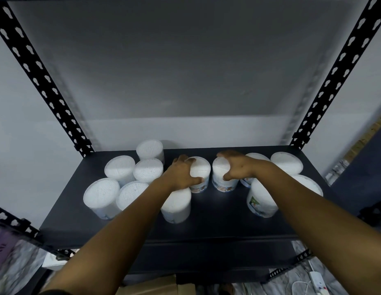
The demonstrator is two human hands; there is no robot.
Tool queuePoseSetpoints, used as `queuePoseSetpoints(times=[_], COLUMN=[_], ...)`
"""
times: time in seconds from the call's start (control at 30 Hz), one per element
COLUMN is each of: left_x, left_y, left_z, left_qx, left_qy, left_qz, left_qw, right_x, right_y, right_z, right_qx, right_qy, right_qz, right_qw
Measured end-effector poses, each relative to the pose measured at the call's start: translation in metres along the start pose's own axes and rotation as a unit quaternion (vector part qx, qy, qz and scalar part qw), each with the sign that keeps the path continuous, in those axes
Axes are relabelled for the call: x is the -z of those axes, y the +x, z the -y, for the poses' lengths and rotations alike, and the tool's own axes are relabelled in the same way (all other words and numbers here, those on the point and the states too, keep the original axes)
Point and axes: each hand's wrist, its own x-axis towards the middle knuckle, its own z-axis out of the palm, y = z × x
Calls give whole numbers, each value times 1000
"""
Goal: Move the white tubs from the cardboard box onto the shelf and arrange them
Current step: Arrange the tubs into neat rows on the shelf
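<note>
Several white tubs stand upright on the dark shelf (206, 222). My left hand (181, 173) grips the top of one tub (201, 172) near the shelf's middle. Just to its right, my right hand (236, 167) grips the top of another tub (222, 177) with a printed label. A group of tubs (121, 167) fills the left part of the shelf, and one tub (177, 206) stands under my left forearm. More tubs (260, 201) stand at the right, partly hidden by my right arm. The cardboard box (151, 286) shows only as a brown edge at the bottom.
Black perforated uprights (43, 81) frame the shelf on both sides, with a grey wall behind. The front strip of the shelf holds nothing. A white power strip with cables (315, 282) lies on the floor at the lower right. Purple items (4, 248) sit at the lower left.
</note>
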Motion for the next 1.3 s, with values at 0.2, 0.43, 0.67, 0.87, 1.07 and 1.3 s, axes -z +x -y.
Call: queuePoseSetpoints(times=[0.2,0.43,0.67,0.87,1.07,1.3], left_x=[0,0,-2,0,-1,-2], left_y=[1,0,-3,-1,-2,-4], left_z=[1,-2,-7,-6,-7,-7], left_qx=[-1,-8,-12,-12,-13,-14], left_qy=[4,-9,-3,-15,-34,-28], left_qz=[20,12,-12,8,2,-8], left_qw=[1000,1000,1000,1000,999,999], right_x=[-7,-8,-15,-15,-17,-16], right_y=[-1,-4,-5,-8,-10,-12], right_z=[-1,-2,-6,-7,-9,-8], right_qx=[-12,13,-7,17,9,7], right_qy=[-24,15,19,37,38,48], right_qz=[-25,-33,-62,-68,-72,-69], right_qw=[999,999,998,997,997,996])
